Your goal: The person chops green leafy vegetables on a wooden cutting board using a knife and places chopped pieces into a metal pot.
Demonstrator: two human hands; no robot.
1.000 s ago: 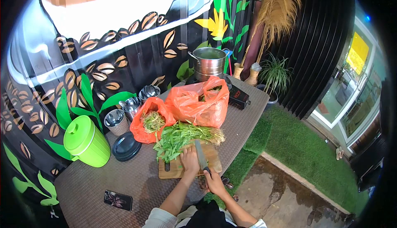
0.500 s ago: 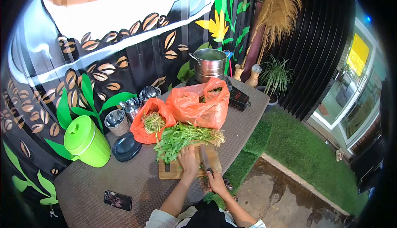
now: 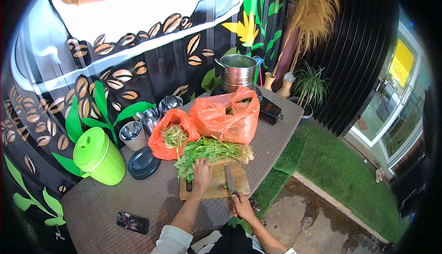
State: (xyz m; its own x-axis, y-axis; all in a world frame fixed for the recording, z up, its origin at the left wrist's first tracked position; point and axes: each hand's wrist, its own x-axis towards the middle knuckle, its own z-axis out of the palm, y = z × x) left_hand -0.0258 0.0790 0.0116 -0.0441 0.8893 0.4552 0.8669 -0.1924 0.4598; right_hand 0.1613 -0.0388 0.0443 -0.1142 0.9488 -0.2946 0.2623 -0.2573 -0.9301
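A wooden cutting board [image 3: 216,190] lies near the table's front edge. Across its far side rests a bunch of leafy green stems [image 3: 212,149], roots pointing right and leaves left. My left hand [image 3: 202,173] is over the board, its fingers stretched out onto the near leaves. In my right hand [image 3: 242,206] is the handle of a knife [image 3: 230,180], its blade pointing away from me over the board's right half. Small green bits [image 3: 225,186] lie by the blade. Just behind the bunch, an orange plastic bag [image 3: 166,150] stands open with cut stems inside.
A larger orange bag [image 3: 225,120] stands behind the greens. Farther back, a steel pot [image 3: 238,72] sits on a burner. Along the left are cups of cutlery [image 3: 133,136], dark plates [image 3: 143,163] and a lime-green lidded bin [image 3: 99,157]. A phone [image 3: 132,222] lies at the near left.
My left hand has shifted left and slightly up toward the leaves, farther from the blade. The knife stays in my right hand, over the board. The whole view has shifted slightly.
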